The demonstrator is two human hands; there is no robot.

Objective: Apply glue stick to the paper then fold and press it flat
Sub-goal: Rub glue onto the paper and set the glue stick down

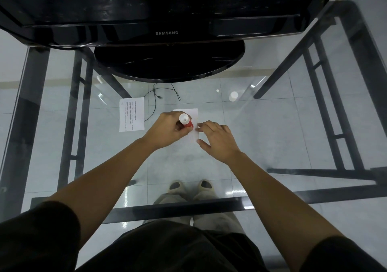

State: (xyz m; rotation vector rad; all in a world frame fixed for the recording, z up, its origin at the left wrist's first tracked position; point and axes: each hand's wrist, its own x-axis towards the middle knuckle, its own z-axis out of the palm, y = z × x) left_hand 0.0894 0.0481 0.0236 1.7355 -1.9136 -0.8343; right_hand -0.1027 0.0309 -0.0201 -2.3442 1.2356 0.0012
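Fingers [178, 125] of left hand [167, 129] wrap the glue stick [186, 122]; right hand [217, 140] spreads flat, hiding paper [191, 112].

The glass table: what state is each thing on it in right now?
Glue stick: gripped in left hand, tilted over the paper.
Small paper: flat, unfolded, pinned by right hand.
Printed sheet: flat, untouched.
White cap: off, standing apart.
Samsung monitor: screen dark.

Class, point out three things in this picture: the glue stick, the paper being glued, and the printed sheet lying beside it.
glue stick [187, 122], head view, on its red body below the white end.
paper [191, 112], head view, on its bare far edge.
printed sheet [131, 114], head view, on its middle, near the text lines.
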